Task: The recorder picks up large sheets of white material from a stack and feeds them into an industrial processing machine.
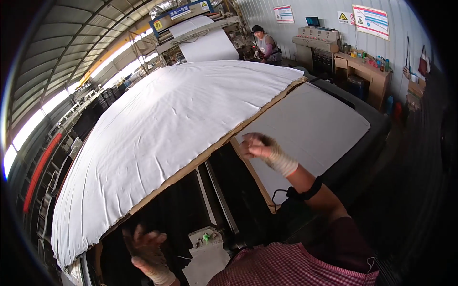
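My left hand (150, 252) is at the near left, fingers spread wide, close to the brown edge of the large white sheet (176, 109), which stretches across the left and far. My right hand (264, 150) is farther right, over a flat white panel (317, 119), fingers bent; I cannot tell whether they grip anything. A person (271, 48) is at the far right.

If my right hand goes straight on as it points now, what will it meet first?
Probably the brown edge of the big white sheet; how high the right hand hovers is unclear.
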`<state>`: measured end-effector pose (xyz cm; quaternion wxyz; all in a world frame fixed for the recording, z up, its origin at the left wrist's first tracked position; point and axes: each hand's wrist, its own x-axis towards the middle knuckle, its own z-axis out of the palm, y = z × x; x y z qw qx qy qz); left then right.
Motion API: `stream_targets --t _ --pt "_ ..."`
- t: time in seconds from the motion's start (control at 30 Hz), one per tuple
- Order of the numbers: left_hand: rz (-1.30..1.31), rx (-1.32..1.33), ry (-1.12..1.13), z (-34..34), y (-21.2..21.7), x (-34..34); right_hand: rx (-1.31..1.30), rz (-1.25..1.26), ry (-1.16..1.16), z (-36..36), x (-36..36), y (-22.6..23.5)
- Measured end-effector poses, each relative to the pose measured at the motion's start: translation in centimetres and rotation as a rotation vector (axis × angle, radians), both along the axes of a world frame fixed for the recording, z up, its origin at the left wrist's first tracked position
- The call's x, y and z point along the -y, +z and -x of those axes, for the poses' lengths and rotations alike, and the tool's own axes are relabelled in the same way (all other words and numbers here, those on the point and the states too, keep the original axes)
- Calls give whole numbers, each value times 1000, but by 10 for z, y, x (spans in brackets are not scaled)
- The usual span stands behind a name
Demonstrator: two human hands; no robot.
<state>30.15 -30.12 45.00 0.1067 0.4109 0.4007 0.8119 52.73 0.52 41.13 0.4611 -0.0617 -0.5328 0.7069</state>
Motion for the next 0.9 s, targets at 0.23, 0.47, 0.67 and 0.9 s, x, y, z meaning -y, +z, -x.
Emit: stream_targets --t 0.23,0.47,0.67,0.9 --pt "-57 68 -18 25 62 15 -98 -162 385 17 75 57" --pt "-81 291 228 38 76 -9 20 -109 336 48 103 98" --pt "-50 270 163 42 73 -10 198 -13 369 80 103 110" --pt "18 85 56 16 65 -17 -116 213 236 87 82 93"
